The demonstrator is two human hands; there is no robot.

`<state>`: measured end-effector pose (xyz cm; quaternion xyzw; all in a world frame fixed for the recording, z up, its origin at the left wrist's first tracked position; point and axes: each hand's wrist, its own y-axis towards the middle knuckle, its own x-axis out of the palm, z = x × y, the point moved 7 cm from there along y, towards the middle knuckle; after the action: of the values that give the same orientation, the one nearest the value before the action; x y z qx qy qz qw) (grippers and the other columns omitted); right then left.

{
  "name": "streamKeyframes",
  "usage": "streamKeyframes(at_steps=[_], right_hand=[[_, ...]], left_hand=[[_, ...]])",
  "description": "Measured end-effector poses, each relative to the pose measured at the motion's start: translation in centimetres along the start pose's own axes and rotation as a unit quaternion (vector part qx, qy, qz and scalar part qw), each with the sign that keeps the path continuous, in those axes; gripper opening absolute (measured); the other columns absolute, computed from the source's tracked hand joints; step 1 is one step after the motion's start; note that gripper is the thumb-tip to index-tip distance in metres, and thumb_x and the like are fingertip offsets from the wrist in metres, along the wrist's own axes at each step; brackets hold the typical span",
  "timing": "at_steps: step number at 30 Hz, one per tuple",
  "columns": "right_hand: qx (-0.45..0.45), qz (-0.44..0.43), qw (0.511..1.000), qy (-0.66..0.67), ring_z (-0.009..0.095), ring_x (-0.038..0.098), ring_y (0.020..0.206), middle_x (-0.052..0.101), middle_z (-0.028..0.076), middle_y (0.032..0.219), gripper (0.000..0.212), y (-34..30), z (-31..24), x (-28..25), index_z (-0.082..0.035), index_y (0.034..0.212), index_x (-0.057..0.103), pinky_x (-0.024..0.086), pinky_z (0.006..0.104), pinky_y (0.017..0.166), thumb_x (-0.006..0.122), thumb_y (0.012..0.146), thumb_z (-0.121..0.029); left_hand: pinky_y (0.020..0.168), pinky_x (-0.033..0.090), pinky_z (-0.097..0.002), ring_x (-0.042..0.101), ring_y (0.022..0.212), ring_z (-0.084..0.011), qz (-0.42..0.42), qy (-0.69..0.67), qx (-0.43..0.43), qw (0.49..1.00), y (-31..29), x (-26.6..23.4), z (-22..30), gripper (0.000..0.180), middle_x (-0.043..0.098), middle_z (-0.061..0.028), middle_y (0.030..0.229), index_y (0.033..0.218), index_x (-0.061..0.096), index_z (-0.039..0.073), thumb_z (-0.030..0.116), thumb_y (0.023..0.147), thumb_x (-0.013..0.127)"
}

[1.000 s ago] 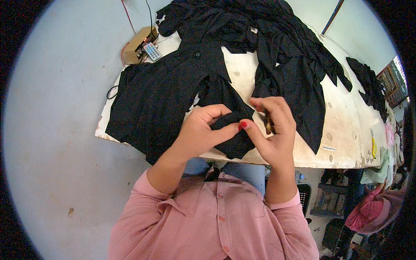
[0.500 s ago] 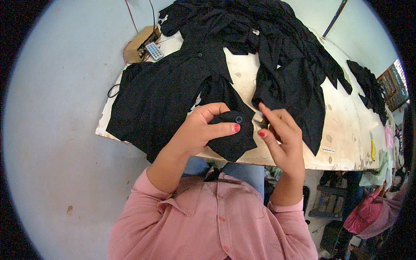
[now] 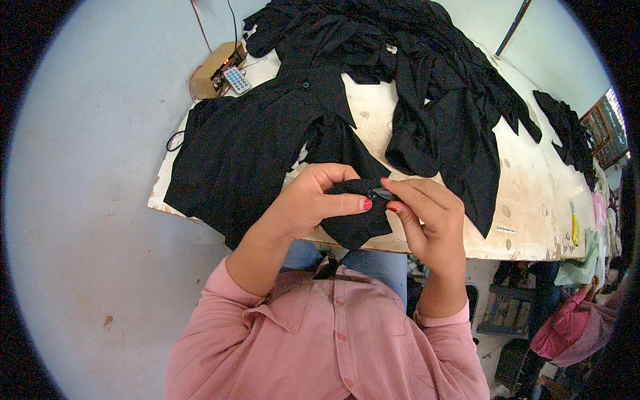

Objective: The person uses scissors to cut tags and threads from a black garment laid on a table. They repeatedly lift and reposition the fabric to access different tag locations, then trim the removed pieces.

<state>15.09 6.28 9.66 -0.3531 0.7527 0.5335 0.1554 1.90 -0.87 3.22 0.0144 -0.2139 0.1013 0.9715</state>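
My left hand (image 3: 311, 195) is closed on the edge of a black garment (image 3: 347, 230), thumb on top and fingers folded beneath the cloth. Close to the thumb tip a small dark button (image 3: 371, 195) is partly covered. In my right hand (image 3: 432, 212), a small grey blade-like tool (image 3: 385, 194) is pinched between thumb and fingers, its tip touching or nearly touching the button. The tool's exact kind is hard to make out. The garment's body spreads left over the pale table (image 3: 527, 230), and its corner hangs toward me.
More black garments (image 3: 460, 133) lie heaped across the back and right of the table. A remote control (image 3: 237, 80) rests at the back left beside a brown box (image 3: 219, 69) with wires. At the far right, a person in pink (image 3: 563, 331) is near hanging cloth.
My right hand has moved left and slightly down, bringing the tool up to the button. The left hand has barely moved, tilting the cloth edge a little.
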Motion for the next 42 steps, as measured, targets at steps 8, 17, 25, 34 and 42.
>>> streamKeyframes(at_steps=[8, 17, 25, 34, 42], right_hand=[[0.012, -0.008, 0.999, 0.042, 0.027, 0.063, 0.07, 0.066, 0.013, 0.086, 0.03, 0.0, 0.4, 0.3, -0.005, 0.105, 0.067, 0.05, 0.0323, 0.062, 0.07, 0.075, -0.006], [0.089, 0.024, 0.992, 0.087, 0.02, 0.06, 0.074, 0.06, 0.012, 0.091, 0.035, 0.0, 0.4, -0.3, -0.004, 0.107, 0.066, 0.048, 0.0291, 0.061, 0.074, 0.073, -0.011], [0.036, 0.012, 0.997, 0.069, 0.023, 0.06, 0.07, 0.059, 0.01, 0.083, 0.031, -0.1, 0.1, 0.8, -0.006, 0.094, 0.068, 0.048, 0.0297, 0.062, 0.068, 0.063, -0.002], [0.02, -0.068, 0.961, 0.268, 0.018, 0.058, 0.076, 0.06, 0.008, 0.087, 0.027, 0.0, -0.4, 0.1, -0.004, 0.098, 0.065, 0.041, 0.0252, 0.059, 0.071, 0.072, -0.01], [0.168, 0.074, 0.97, 0.16, 0.018, 0.058, 0.086, 0.059, 0.009, 0.093, 0.046, -1.1, 1.8, 2.0, -0.003, 0.11, 0.06, 0.046, 0.0274, 0.073, 0.079, 0.071, -0.018]], left_hand=[[0.07, 0.05, -0.0258, 0.062, 0.074, -0.0122, -0.022, -0.008, -0.021, 0.999, 0.0, -0.1, -0.4, 0.022, 0.066, -0.0033, 0.085, 0.092, 0.066, 0.003, 0.006, 0.072, 0.074], [0.072, 0.052, -0.0276, 0.064, 0.076, -0.0139, -0.021, -0.039, -0.044, 0.998, -0.1, -0.3, -0.7, 0.025, 0.067, -0.0056, 0.088, 0.095, 0.065, 0.001, 0.006, 0.071, 0.073], [0.065, 0.051, -0.0254, 0.062, 0.072, -0.011, -0.049, -0.035, -0.033, 0.998, 0.2, -0.4, -0.9, 0.019, 0.067, -0.004, 0.084, 0.092, 0.065, 0.002, 0.005, 0.075, 0.072], [0.073, 0.046, -0.0248, 0.06, 0.077, -0.0094, 0.0, 0.021, -0.02, 1.0, 0.0, -0.8, -0.4, 0.02, 0.066, -0.0003, 0.087, 0.092, 0.066, 0.004, 0.007, 0.073, 0.072], [0.067, 0.05, -0.0231, 0.062, 0.073, -0.0097, -0.005, 0.05, 0.039, 0.998, 0.3, -0.5, -0.1, 0.016, 0.067, -0.0038, 0.084, 0.093, 0.068, 0.001, 0.005, 0.077, 0.071]])
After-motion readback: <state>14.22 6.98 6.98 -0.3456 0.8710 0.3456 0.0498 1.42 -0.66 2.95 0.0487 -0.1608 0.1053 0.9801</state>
